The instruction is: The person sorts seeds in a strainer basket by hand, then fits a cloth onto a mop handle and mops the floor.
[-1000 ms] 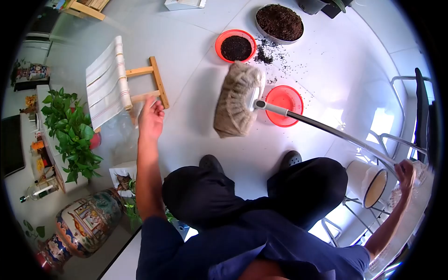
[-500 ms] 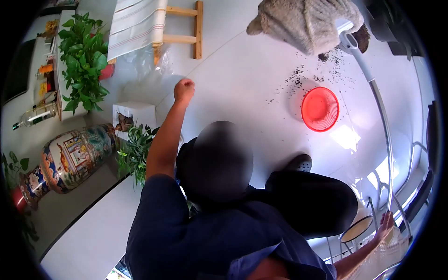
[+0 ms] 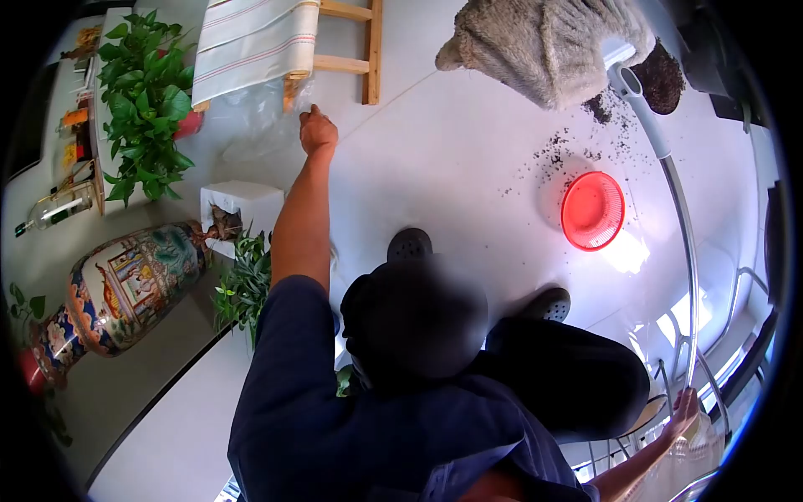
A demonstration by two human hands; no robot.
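Observation:
My left hand (image 3: 318, 132) reaches forward over the floor, its fingertips slightly apart beside a clear plastic bag (image 3: 266, 117) and the end of a wooden rack leg. Whether the fingertips touch the bag, I cannot tell. At the lower right, my right hand (image 3: 685, 408) is wrapped round the metal pole of a mop (image 3: 682, 217). The mop's shaggy beige-grey head (image 3: 535, 54) lies on the floor at the top. Dark soil-like crumbs (image 3: 598, 109) are scattered below it, with a larger dark clump (image 3: 661, 79) beside it.
A red plastic basket (image 3: 592, 211) stands on the white floor. A wooden rack (image 3: 372, 54) carries a striped cloth (image 3: 255, 42). To the left are a leafy plant (image 3: 146, 100), a white foam block (image 3: 242, 205) and a large painted vase (image 3: 138, 284). Chair frames (image 3: 711, 368) stand at right.
My left hand has moved forward to beside the plastic bag, its fingers loosening from a fist. My right hand keeps its grip on the mop pole. Another shoe has come into view.

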